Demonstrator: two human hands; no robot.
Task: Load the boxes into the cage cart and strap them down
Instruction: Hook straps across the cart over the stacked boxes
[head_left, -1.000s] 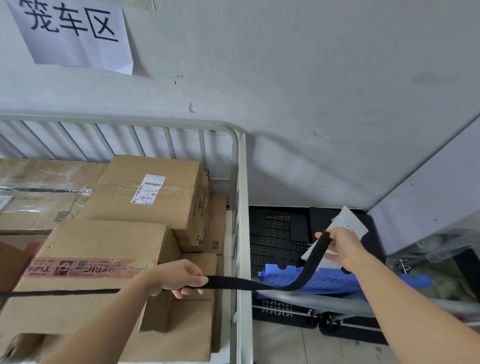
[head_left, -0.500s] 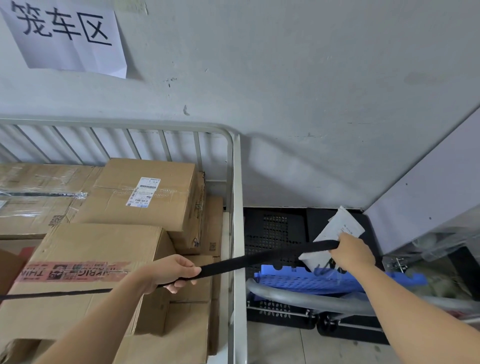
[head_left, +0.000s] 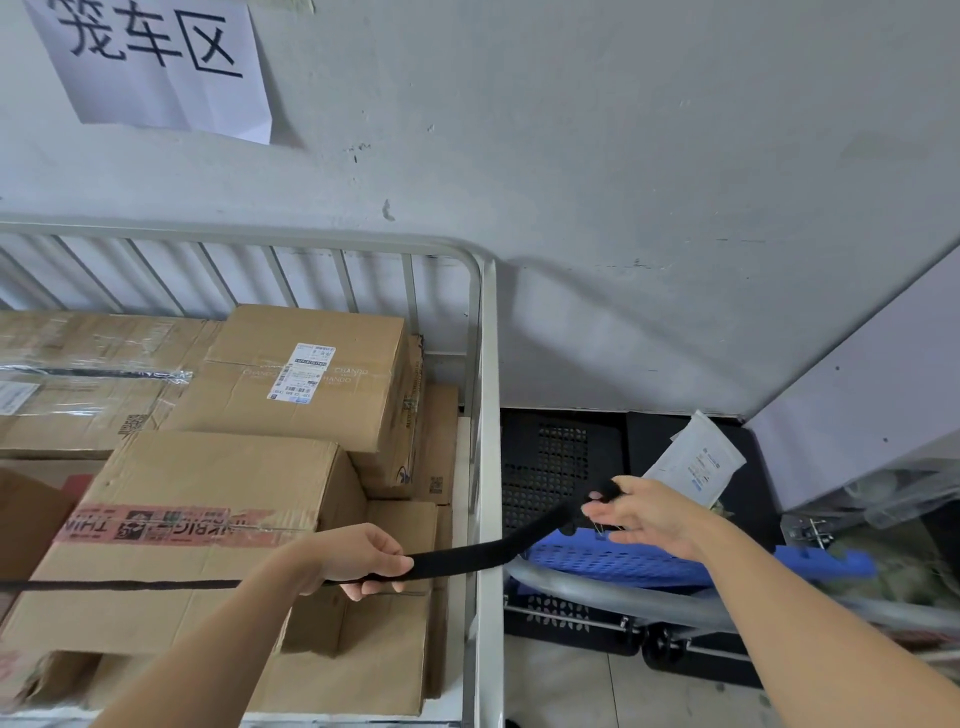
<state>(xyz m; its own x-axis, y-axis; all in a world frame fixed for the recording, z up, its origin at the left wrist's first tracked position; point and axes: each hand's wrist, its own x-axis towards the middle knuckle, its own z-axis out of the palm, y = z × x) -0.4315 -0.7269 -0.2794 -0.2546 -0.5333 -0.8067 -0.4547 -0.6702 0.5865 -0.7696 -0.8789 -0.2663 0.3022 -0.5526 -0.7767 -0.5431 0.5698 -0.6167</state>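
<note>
A white metal cage cart stands against the wall, filled with stacked cardboard boxes. A black strap runs from the left edge across the front box, past the cart's right post, and out to the right. My left hand grips the strap just inside that post. My right hand is outside the cart and pinches the strap's free end between thumb and fingers, the other fingers loosely spread. Between my hands the strap sags slightly.
Right of the cart, a blue plastic platform with a grey tube handle lies over black perforated crates. A white packet leans there. A paper sign hangs on the grey wall. A white panel closes the right side.
My right hand first pulled the strap's end up and taut, then came back toward the cart with loosened fingers. The strap now sags between my hands. My left hand keeps its grip.
</note>
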